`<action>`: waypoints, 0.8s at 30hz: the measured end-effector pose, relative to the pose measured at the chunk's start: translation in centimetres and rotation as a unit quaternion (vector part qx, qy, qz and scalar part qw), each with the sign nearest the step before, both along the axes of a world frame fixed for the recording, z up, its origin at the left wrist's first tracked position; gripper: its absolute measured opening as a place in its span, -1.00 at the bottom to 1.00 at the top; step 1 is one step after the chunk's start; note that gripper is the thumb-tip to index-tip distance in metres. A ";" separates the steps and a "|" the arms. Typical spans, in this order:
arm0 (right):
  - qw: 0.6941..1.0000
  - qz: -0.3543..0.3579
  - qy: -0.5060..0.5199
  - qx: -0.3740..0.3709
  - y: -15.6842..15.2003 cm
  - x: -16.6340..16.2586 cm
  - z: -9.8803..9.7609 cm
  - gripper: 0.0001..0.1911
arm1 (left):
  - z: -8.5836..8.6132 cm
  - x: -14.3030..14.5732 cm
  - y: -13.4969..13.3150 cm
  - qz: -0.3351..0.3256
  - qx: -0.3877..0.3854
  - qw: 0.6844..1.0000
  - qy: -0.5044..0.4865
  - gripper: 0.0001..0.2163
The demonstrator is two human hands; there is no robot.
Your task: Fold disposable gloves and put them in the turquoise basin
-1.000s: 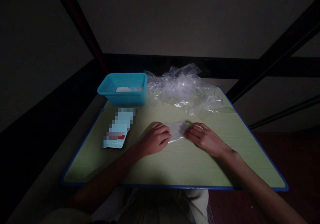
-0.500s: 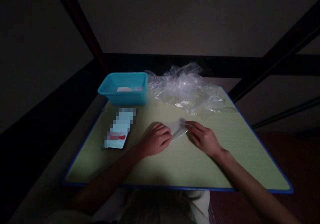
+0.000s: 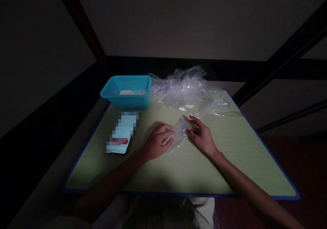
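Note:
A small clear plastic bag (image 3: 181,135) lies on the table between my two hands. My left hand (image 3: 159,141) is at its left edge, open, the fingers apart and curving toward the bag. On the other side my right hand (image 3: 203,137) has its thumb and fingers spread around the bag's right edge. Its fingertips seem to touch the plastic, without a visible pinch. Beyond the hands spreads a heap of crumpled clear plastic bags (image 3: 189,89).
A turquoise plastic basket (image 3: 130,103) with something white inside stands at the back left. A phone (image 3: 122,133) with a lit, blurred screen lies in front of it. The pale table (image 3: 204,174) has a blue edge, and a wall rises behind.
Both hands have loosened from the bag and their fingers have spread. The bag has opened out flatter between them. Basket, phone and plastic heap stay in place.

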State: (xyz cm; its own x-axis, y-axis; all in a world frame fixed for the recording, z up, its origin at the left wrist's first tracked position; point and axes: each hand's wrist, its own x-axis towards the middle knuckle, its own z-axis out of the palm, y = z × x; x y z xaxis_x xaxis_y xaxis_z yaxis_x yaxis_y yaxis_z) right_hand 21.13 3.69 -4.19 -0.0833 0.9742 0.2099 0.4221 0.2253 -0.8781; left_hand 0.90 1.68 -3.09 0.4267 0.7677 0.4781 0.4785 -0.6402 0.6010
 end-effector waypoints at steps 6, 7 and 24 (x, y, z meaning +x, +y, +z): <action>0.991 0.121 0.041 -0.026 1.4 1.1 0.0 -0.28 | -1.3 -0.7 2.6 0.071 -0.216 0.960 -0.164 -0.74; 0.989 0.139 0.044 -0.028 1.6 1.3 0.2 -0.26 | -1.3 -0.9 3.1 0.068 -0.234 0.955 -0.168 -0.73; 0.970 0.218 0.111 0.009 2.5 0.7 0.4 -0.29 | -0.2 1.3 7.2 -0.072 -0.416 0.888 -0.184 -0.39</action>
